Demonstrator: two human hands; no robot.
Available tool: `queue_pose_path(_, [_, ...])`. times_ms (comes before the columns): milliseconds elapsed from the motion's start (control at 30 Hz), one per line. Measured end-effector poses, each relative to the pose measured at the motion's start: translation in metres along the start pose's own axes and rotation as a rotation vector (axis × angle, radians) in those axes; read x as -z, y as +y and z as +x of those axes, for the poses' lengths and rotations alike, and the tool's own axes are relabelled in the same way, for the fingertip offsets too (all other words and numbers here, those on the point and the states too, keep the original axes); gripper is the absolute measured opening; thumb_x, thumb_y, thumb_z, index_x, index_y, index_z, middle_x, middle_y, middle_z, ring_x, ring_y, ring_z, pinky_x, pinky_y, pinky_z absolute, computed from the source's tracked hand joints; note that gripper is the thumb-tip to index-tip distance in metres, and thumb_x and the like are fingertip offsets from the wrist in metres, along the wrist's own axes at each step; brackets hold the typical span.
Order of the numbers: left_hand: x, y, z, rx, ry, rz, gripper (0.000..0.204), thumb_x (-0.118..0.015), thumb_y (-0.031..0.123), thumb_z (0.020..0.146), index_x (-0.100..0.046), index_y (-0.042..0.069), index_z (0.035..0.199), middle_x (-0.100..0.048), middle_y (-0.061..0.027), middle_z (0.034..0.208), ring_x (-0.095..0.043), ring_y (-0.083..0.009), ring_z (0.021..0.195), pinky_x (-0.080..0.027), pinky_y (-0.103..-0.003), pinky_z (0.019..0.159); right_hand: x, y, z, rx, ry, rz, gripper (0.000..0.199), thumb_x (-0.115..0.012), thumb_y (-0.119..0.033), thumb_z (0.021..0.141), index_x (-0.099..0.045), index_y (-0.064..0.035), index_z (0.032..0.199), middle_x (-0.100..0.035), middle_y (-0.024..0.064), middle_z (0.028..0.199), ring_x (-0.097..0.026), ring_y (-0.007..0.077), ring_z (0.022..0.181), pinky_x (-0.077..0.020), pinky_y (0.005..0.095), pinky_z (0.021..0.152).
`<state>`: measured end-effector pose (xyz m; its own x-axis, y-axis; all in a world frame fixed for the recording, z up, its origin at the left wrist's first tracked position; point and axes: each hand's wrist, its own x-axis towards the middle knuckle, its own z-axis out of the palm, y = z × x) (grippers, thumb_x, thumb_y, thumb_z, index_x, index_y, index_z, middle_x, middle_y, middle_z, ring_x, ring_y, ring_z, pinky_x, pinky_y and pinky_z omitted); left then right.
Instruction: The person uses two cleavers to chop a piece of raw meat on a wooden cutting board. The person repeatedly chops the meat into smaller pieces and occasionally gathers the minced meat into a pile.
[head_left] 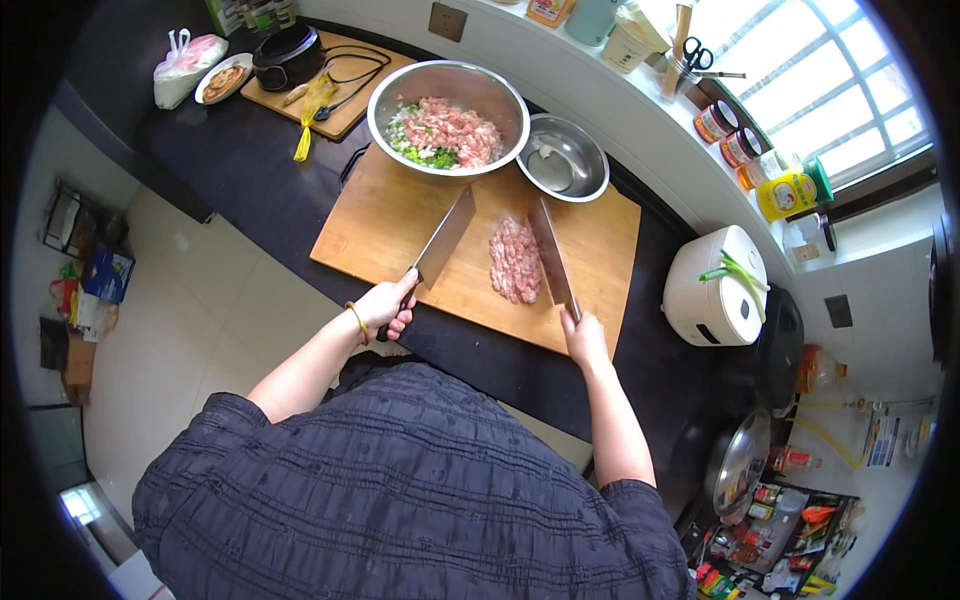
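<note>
A flattened patch of minced meat [515,262] lies on the wooden cutting board [380,225]. My left hand [387,306] is wrapped round the black handle of a cleaver [446,238], whose blade slants over the board, apart from the meat on its left. With my right hand [584,338] I grip a second cleaver [552,255]; its blade lies along the right edge of the meat. At the board's far side stands a large steel bowl [378,128] holding pink minced meat and chopped green and white pieces. Beside it sits a smaller steel bowl [590,180] with a little scrap inside.
Back left are a small board [350,60] with a black pot [287,58] and cord, a plate of food [223,79] and a plastic bag [188,66]. To the right stands a white rice cooker [700,290] with scallions [738,270] on top. Jars [740,147] line the windowsill.
</note>
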<state>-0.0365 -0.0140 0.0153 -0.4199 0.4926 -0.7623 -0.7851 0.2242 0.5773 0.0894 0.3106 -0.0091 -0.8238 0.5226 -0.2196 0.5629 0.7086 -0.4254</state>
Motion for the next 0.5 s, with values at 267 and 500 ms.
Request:
queue_pose_path(267, [0.000,-0.015,0.007,-0.068,0.114,0.150,0.048,-0.039,0.055,0.086,-0.040,0.010,0.069,-0.036,0.0017,0.048,-0.031,-0.0072,0.035,-0.027,-0.022,0.032,0.047,-0.002,-0.001,0.246,0.049,-0.066,0.040,-0.054,-0.037,0.083,-0.058,0.0027,0.080,-0.058,0.0167,0.061,-0.059,0.0310,0.059,-0.0445,0.0367,0.055])
queue_pose_path(500, [0.002,-0.024,0.012,-0.099,0.144,0.203,0.047,-0.040,0.053,0.086,-0.041,0.009,0.067,-0.037,0.0012,0.049,-0.033,-0.0087,0.036,-0.029,-0.024,0.032,0.016,0.018,-0.044,-0.286,-0.209,0.659,0.035,-0.048,-0.036,0.088,-0.046,-0.0065,0.070,-0.044,0.0006,0.048,-0.040,0.0085,0.035,-0.0328,0.0234,0.032])
